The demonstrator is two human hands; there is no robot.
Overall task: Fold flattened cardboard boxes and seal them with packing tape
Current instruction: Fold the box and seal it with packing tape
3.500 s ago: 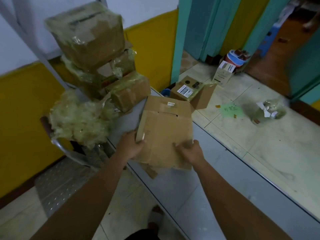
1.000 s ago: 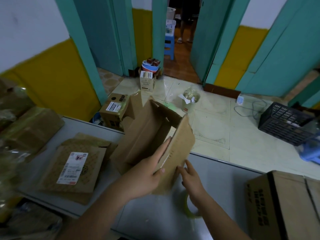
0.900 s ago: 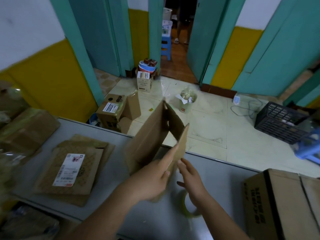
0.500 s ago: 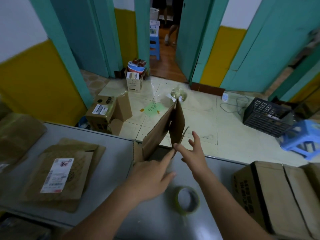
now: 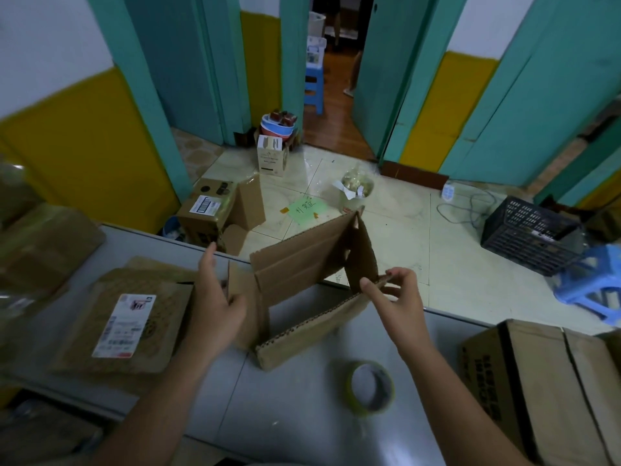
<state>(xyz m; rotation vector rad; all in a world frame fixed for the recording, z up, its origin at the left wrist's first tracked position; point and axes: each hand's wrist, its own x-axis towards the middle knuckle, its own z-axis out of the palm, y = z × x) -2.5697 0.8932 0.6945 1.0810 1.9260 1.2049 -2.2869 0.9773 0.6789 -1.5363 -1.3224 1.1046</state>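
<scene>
Brown cardboard box (image 5: pixel 302 290) stands half opened on the grey table (image 5: pixel 302 415), its walls spread into a rough rectangle. The left hand (image 5: pixel 218 307) lies flat and open-fingered against the box's left end panel, pressing rather than gripping. The right hand (image 5: pixel 396 297) pinches the right corner flap between thumb and fingers. A roll of packing tape (image 5: pixel 371 388) lies flat on the table just in front of the box, untouched. Flattened cardboard with a label (image 5: pixel 124 324) sits to the left.
</scene>
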